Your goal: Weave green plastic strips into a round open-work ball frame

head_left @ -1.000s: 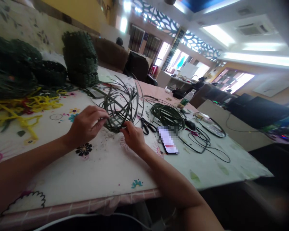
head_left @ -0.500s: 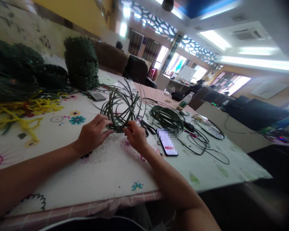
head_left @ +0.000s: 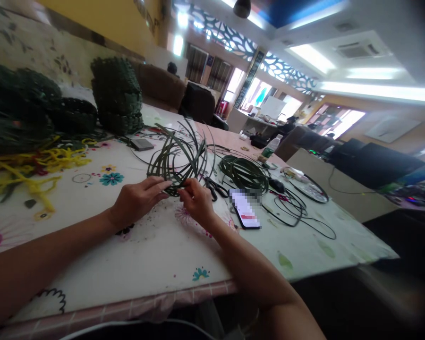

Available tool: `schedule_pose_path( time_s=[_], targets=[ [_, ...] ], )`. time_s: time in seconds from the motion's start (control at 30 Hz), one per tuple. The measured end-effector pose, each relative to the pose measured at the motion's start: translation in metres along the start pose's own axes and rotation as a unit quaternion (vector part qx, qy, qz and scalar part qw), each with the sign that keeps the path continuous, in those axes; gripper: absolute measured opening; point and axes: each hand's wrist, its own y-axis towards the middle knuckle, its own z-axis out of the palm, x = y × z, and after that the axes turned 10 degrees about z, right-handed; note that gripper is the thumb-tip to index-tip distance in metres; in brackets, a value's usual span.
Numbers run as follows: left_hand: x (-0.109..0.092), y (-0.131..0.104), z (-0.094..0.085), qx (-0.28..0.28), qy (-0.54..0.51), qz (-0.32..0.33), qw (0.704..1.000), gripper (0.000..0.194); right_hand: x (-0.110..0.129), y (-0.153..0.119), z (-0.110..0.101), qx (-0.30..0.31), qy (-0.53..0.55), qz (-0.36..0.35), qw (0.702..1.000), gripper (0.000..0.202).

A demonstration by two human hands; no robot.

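Observation:
A partly woven basket of dark green flat strips stands on the flowered tablecloth, its loose strip ends curving upward. My left hand is closed on the near left side of its base, fingers stretched along the weave. Pinched at the near right side, my right hand grips a strip at the basket's edge; its fingertips partly hide the strip. Just right of that hand lie black-handled scissors. A phone with a lit screen rests beyond them.
A coil of green strip lies to the right, with loose black cord beside it. Finished woven baskets stand at the back left, above yellow strands. A grey block and a bottle are farther back.
My left hand's fingers have slid right along the base, nearer to my right hand. The basket's loose strips have shifted and tilted slightly; the camera view has moved a little.

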Motion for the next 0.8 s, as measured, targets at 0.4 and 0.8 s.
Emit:
schedule_pose_path(
  time_s=[0.4,0.8],
  targets=[
    [-0.003,-0.003,0.021,0.007,-0.148,-0.086,0.985,0.028,0.000,0.003,0.009,0.033,-0.045,0.047,0.997,0.010],
    [-0.013,0.002,0.017,-0.013,-0.173,-0.150,0.973,0.029,0.002,-0.004,0.021,0.028,0.064,0.115,0.991,0.011]
  ],
)
